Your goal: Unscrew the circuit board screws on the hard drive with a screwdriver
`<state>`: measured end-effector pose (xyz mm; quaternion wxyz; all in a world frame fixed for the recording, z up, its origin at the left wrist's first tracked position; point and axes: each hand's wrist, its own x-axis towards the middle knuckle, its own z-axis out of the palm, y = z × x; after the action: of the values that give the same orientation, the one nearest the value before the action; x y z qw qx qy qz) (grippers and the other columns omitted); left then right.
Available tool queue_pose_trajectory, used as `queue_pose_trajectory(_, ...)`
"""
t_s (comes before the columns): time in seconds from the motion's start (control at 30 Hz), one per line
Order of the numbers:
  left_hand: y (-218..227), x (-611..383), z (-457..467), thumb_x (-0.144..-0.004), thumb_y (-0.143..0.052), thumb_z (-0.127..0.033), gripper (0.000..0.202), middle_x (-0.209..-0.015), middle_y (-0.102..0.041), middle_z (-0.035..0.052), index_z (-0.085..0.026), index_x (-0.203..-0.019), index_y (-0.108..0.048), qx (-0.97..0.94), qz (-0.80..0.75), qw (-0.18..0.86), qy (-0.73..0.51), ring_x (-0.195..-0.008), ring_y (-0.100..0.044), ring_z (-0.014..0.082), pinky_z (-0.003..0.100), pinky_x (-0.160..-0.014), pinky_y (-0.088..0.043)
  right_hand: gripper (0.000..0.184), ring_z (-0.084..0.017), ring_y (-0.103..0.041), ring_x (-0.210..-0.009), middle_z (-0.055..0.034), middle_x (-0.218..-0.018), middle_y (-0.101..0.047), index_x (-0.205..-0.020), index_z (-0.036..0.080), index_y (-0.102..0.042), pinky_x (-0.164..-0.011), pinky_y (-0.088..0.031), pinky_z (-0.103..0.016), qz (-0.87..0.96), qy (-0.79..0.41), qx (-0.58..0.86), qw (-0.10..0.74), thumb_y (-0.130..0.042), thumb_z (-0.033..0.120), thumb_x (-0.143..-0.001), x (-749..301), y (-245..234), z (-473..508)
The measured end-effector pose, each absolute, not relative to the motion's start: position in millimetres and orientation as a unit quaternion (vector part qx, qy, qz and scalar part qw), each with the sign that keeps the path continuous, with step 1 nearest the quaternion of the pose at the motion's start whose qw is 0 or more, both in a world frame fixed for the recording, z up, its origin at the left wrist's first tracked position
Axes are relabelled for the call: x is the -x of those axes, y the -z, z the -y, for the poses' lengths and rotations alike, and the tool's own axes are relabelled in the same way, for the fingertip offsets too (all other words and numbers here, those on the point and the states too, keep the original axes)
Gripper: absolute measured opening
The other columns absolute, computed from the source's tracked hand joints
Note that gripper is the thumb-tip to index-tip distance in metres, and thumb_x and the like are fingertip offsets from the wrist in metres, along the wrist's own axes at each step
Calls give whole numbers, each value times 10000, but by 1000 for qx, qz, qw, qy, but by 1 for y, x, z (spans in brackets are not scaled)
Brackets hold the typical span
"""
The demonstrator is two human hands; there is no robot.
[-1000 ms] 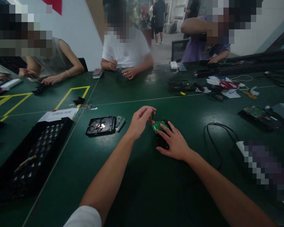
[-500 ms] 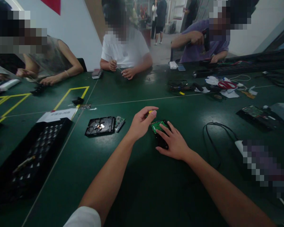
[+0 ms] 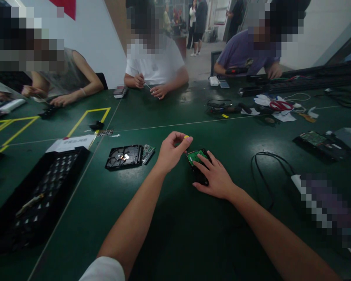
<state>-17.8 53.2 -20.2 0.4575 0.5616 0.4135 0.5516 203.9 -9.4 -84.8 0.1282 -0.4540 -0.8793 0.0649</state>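
A hard drive [image 3: 196, 177] with a green circuit board lies on the table under my right hand [image 3: 215, 173]. My right hand is open, its fingers spread across the drive and resting on it, covering much of its near side. At the drive's far left corner, my left hand [image 3: 174, 150] is closed in a pinch around a small screwdriver [image 3: 187, 137]. Its yellow end shows above the fingers; the lower part is mostly hidden. To the left, another hard drive [image 3: 124, 157] lies flat beside a loose circuit board [image 3: 148, 153].
A black slotted tray [image 3: 43, 187] stands at left beside a paper sheet [image 3: 73, 143]. At right lie a black cable [image 3: 259, 156], another drive with a board [image 3: 316, 142] and a blurred-out device [image 3: 330, 203]. Several people sit across the table [image 3: 163, 117].
My left hand has turned slightly and its fingers have curled in around the screwdriver's yellow end. My right hand stays on the drive. Across the table, the person in purple has lowered a dark tool.
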Motion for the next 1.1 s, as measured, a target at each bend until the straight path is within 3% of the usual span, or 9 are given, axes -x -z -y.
queue_pose_trajectory(0.2, 21, 17, -54, -875, -812, -488, 367, -944, -686, 39, -204, -1025, -633, -559, -401, 465, -558, -824, -659, 151, 219, -602, -572, 847, -492, -126, -1618, -101, -1732, -343, -1621, 276, -453, -1220, -313, -704, 880, -68, 454, 124, -546, 756, -929, -204, 84, 9)
queue_pose_trajectory(0.4, 19, 19, -55, -968, -694, -469, 293, -1059, -704, 61, -239, -1149, -707, -573, -380, 453, -567, -981, -689, 186, 229, -649, -601, 829, -485, -141, -1617, -97, -1731, -346, -1613, 272, -466, -1224, -317, -693, 878, -68, 456, 127, -565, 733, -932, -203, 84, 10)
queue_pose_trajectory(0.73, 24, 19, -57, -918, -768, -487, 305, -873, -701, 31, -204, -967, -668, -547, -419, 417, -592, -684, -635, 122, 212, -536, -552, 831, -481, -136, -1620, -84, -1732, -346, -1618, 295, -456, -1222, -314, -707, 878, -68, 456, 130, -550, 750, -930, -203, 85, 9)
queue_pose_trajectory(0.93, 22, 20, -56, -985, -660, -458, 276, -1038, -694, 71, -212, -1096, -710, -544, -361, 483, -583, -969, -691, 196, 276, -666, -643, 845, -495, -141, -1615, -103, -1730, -346, -1611, 269, -469, -1218, -313, -714, 879, -72, 455, 125, -543, 761, -929, -204, 84, 9)
queue_pose_trajectory(1.1, 20, 21, -55, -943, -721, -499, 328, -1002, -703, 64, -214, -1103, -697, -562, -405, 452, -562, -902, -684, 186, 252, -614, -611, 833, -485, -133, -1619, -99, -1734, -340, -1613, 278, -464, -1222, -313, -705, 878, -72, 455, 129, -551, 749, -931, -204, 85, 9)
